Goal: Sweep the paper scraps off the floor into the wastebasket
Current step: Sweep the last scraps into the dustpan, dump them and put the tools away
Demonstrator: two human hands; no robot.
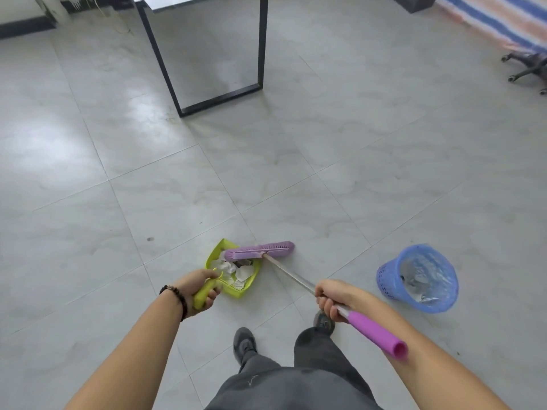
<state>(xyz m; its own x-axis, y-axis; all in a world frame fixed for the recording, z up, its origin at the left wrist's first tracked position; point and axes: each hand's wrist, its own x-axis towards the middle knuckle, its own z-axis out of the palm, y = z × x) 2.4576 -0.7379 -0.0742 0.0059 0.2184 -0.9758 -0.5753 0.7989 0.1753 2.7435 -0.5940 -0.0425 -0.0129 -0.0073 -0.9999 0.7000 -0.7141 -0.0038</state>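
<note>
My left hand (199, 288) grips the handle of a lime-green dustpan (241, 291) that sits on the grey tile floor. White paper scraps (243, 273) lie piled inside the pan. My right hand (333, 297) grips the metal pole of a purple broom, just ahead of its purple grip. The broom head (259, 250) rests at the pan's far open edge, partly over the scraps. A blue wastebasket (420, 278) with a clear liner stands on the floor to the right of my right hand.
A black metal table frame (207, 93) stands on the floor straight ahead. An office chair base (527, 71) and a striped cloth (503, 22) are at the far right. My shoes and grey trousers (296, 374) fill the bottom centre.
</note>
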